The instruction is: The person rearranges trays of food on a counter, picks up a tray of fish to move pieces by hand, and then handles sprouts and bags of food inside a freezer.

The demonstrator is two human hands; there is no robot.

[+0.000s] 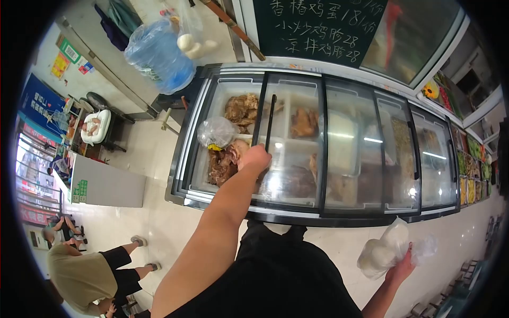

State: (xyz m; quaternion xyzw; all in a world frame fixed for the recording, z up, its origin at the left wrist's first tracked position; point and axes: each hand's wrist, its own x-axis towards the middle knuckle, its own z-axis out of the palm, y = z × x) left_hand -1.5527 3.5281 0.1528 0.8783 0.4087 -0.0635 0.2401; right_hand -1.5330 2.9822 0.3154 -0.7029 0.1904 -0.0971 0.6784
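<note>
My left hand is closed at the black edge of a sliding glass lid on a long display chest; its fingertips are partly hidden. The left end of the chest stands uncovered. Brown cooked meat lies there beside my hand, with a paler piece of meat near my fingers. A clear, knotted-looking plastic bag with a yellow tag rests on top. Off to the right, my right hand grips a thin plastic bag with pale round things inside, away from the chest.
More glass panels cover trays to the right. A wrapped blue water jug stands behind the chest's left end. At left are a white counter, a baby in a white seat and a person in a tan shirt.
</note>
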